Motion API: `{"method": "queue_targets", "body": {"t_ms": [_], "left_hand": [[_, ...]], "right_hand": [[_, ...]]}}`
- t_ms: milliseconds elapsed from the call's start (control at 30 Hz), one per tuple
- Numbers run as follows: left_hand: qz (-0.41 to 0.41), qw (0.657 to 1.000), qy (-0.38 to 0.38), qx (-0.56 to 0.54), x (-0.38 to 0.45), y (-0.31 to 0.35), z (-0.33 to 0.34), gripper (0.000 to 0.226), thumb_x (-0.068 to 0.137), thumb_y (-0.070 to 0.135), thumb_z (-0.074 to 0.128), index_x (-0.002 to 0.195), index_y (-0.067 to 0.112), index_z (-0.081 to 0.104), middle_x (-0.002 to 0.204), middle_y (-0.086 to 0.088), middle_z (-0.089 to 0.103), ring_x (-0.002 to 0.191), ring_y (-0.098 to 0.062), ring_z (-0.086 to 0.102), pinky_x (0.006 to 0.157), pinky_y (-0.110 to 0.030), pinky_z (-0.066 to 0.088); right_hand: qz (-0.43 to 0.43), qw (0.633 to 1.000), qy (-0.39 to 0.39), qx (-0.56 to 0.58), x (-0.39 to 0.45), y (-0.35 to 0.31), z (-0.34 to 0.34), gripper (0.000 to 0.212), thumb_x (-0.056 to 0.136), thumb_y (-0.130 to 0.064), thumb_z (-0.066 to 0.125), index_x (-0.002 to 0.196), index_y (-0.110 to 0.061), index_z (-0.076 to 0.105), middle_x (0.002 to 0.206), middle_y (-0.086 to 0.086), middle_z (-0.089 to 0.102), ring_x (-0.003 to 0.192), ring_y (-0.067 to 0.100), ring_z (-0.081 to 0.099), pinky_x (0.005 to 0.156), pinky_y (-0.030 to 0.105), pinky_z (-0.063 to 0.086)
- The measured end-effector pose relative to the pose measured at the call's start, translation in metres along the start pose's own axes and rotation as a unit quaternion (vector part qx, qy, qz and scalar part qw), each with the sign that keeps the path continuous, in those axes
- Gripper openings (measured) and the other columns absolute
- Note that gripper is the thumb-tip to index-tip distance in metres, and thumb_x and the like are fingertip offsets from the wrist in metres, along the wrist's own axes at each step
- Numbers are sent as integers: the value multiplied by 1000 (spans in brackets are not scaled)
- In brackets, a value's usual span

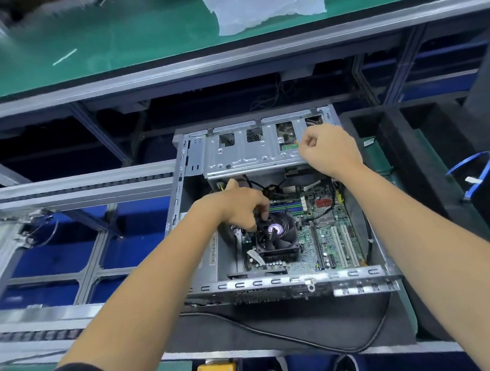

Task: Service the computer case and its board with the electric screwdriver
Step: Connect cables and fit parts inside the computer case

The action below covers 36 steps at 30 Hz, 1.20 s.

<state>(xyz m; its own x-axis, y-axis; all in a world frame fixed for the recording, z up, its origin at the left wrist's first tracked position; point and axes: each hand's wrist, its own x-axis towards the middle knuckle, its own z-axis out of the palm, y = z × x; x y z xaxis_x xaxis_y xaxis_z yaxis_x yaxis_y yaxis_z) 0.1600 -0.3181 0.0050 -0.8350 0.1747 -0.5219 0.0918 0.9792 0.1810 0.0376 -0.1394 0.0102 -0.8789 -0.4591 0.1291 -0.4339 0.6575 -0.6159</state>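
Open computer case lying on its side on a dark mat, at the mat's far edge, with the board exposed along the case floor. Your left hand reaches into the case's far left part, its fingers curled down and touching the top of the black cooler fan near the board's left edge; whether they pinch anything cannot be told. Your right hand rests at the far right corner of the case on the metal drive cage, fingers folded into a fist, nothing visible in it. A blue cable lies in black foam right of the case. No electric screwdriver is identifiable.
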Motion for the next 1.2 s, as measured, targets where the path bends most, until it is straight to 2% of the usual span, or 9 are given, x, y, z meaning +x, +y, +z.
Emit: {"method": "queue_targets", "body": {"t_ms": [133,333,467,533,600,700,867,1033,1200], "left_hand": [[-4,998,-25,59,0,7,0,40,63,59,76,89,31,61,95,9,59,91,-17,40,81,-35,24],[68,996,59,14,1,15,9,36,65,54,77,85,28,63,107,6,44,99,-11,32,85,-34,22],[70,985,87,-129,2,17,7,22,83,34,69,96,17,64,98,3,60,93,-15,53,83,-30,35],[33,963,128,-236,4,17,7,7,91,25,60,88,19,58,84,1,63,80,-16,60,71,-28,43],[-35,951,167,-259,9,16,7,9,97,21,48,88,18,51,82,-4,62,76,-21,57,63,-30,40],[-134,943,194,-234,16,12,11,7,97,15,42,92,10,44,98,-11,58,83,-26,51,66,-33,38],[-250,928,196,-192,23,10,13,1,91,10,44,91,9,44,102,-15,59,82,-27,47,70,-34,40],[-257,944,143,-152,25,9,7,32,101,22,34,115,1,53,116,-20,57,105,-36,54,79,-35,41],[-211,960,130,-127,25,14,3,34,103,27,31,111,6,58,99,-16,57,96,-35,57,77,-39,47]], "right_hand": [[2,1000,1,-7,1,0,0,13,88,-20,55,81,-19,66,72,-12,59,76,23,60,68,33,50],[2,1000,3,-9,1,0,2,13,86,-18,55,80,-19,66,70,-16,56,73,19,56,65,30,43],[2,1000,-1,-7,1,0,2,13,86,-19,56,79,-21,66,71,-17,57,73,17,55,64,29,41],[2,1000,-1,-8,1,0,1,13,85,-18,55,77,-22,65,70,-17,56,73,16,55,64,29,40],[1,1000,-1,-5,0,0,1,14,85,-18,55,76,-23,64,69,-18,56,73,16,55,64,29,41],[2,1000,-1,1,0,0,1,14,85,-18,56,74,-24,63,69,-17,56,73,16,54,66,29,41],[3,1000,-1,2,0,0,0,18,86,-19,56,69,-26,58,68,-16,55,73,17,55,68,30,45],[4,1000,-6,6,0,0,0,15,86,-19,56,73,-25,61,67,-15,56,75,19,59,71,32,49],[-3,1000,0,12,1,2,1,14,86,-19,57,74,-23,61,67,-16,55,74,19,57,67,30,42]]}}
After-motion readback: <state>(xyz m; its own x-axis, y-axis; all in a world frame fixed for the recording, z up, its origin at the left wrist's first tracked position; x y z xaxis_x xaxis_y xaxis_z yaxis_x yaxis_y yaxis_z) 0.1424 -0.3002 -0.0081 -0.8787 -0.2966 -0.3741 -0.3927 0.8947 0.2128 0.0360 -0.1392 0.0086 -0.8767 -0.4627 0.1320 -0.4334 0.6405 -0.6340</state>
